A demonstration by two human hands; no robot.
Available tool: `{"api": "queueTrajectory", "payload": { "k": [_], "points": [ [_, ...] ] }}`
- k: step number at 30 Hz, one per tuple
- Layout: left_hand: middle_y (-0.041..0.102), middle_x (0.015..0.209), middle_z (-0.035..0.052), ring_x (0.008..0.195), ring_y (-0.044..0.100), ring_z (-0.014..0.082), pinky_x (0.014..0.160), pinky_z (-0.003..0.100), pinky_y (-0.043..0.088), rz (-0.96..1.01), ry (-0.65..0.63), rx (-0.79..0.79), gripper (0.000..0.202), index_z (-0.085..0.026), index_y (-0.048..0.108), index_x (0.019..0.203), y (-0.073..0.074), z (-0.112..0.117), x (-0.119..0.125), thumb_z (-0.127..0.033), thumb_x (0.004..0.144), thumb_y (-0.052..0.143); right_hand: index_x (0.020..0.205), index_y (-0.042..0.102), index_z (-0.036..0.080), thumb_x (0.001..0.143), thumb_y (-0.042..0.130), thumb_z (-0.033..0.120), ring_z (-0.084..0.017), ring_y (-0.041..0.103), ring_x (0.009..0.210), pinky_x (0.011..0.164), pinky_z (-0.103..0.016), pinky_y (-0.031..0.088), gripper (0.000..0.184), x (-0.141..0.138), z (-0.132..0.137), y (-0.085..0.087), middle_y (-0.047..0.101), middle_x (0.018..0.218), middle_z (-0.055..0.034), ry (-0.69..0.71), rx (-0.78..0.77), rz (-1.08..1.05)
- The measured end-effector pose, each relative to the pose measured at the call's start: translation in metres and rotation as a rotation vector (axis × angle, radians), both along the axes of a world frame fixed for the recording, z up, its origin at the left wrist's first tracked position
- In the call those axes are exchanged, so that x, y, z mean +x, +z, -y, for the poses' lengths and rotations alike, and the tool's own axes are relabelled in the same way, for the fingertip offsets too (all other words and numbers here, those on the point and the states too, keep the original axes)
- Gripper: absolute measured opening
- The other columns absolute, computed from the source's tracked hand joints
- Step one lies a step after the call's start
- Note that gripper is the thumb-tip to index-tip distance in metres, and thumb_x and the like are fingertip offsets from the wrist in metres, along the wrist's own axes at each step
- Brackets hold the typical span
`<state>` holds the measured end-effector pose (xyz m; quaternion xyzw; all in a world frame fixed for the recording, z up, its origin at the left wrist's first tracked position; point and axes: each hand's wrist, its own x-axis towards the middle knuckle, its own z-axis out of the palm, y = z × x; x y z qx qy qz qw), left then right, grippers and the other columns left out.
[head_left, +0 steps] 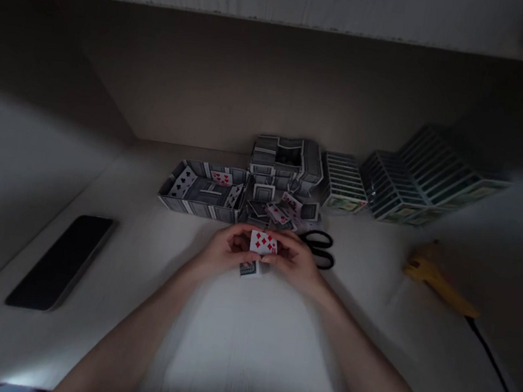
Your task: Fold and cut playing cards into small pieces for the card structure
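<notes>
We find the left hand (228,247) and right hand (294,259) drawn narrowly together, both holding a white playing card with red diamonds (263,242), with a second, blue-printed card (248,269) just below it, though in this dim view we cannot tell whether that card is held or lying on the white desk (246,348). We advise a light hold at the card's edges, clear of the black-handled scissors (317,248) just beyond the right hand. Ahead stand a loose heap of playing cards (278,212), a grey card-built enclosure (202,189), and rows of teal-backed cards (430,179); a black smartphone (60,261) and yellow-handled tool (437,283) lie well apart to either side.
</notes>
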<state>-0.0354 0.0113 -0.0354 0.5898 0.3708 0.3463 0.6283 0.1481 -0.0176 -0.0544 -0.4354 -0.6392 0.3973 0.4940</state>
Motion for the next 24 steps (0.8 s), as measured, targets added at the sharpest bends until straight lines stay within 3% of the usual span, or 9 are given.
{"api": "queueTrajectory", "payload": {
  "k": [9,14,18,21,24],
  "points": [
    [0.064,0.08,0.0038,0.07,0.06,0.0122,0.062,0.024,0.048,-0.036,0.029,0.013,0.04,-0.014,0.056,0.091,0.002,0.001,0.002,-0.028,0.059,0.074,0.1,0.066,0.025,0.066,0.07,0.036,-0.014,0.057,0.076,0.062,-0.026,0.048,0.037,-0.003,0.003,0.008,0.06,0.089,-0.0038,-0.022,-0.051,-0.001],
    [0.066,0.084,0.0047,0.061,0.06,0.0102,0.054,0.022,0.049,-0.018,0.022,-0.076,0.037,-0.014,0.057,0.091,-0.001,0.002,0.004,-0.032,0.062,0.071,0.09,0.069,0.022,0.063,0.071,0.036,-0.015,0.058,0.071,0.062,-0.026,0.049,0.03,-0.007,0.003,0.009,0.063,0.082,-0.0035,-0.08,-0.106,-0.064],
    [0.065,0.067,0.0003,0.045,0.054,0.0068,0.046,0.019,0.045,-0.046,0.073,-0.096,0.032,-0.013,0.059,0.082,-0.004,0.001,0.006,-0.034,0.061,0.072,0.079,0.07,0.02,0.061,0.072,0.035,-0.013,0.058,0.057,0.052,-0.025,0.049,0.024,-0.011,0.002,0.007,0.065,0.073,-0.0029,-0.126,-0.216,-0.132],
    [0.063,0.057,-0.0008,0.047,0.057,0.0091,0.047,0.021,0.046,-0.04,0.106,-0.103,0.029,-0.013,0.06,0.079,-0.005,0.001,0.007,-0.035,0.062,0.071,0.077,0.07,0.019,0.063,0.07,0.034,-0.014,0.061,0.055,0.052,-0.026,0.05,0.021,-0.012,0.002,0.004,0.066,0.072,-0.0034,-0.12,-0.283,-0.172],
    [0.065,0.057,0.0003,0.05,0.06,0.0114,0.051,0.023,0.049,-0.033,0.13,-0.133,0.029,-0.013,0.06,0.076,-0.003,0.001,0.008,-0.036,0.062,0.07,0.084,0.07,0.018,0.065,0.069,0.03,-0.014,0.061,0.059,0.055,-0.026,0.051,0.022,-0.011,0.003,0.0,0.066,0.073,-0.0039,-0.095,-0.239,-0.135]
  ]
}}
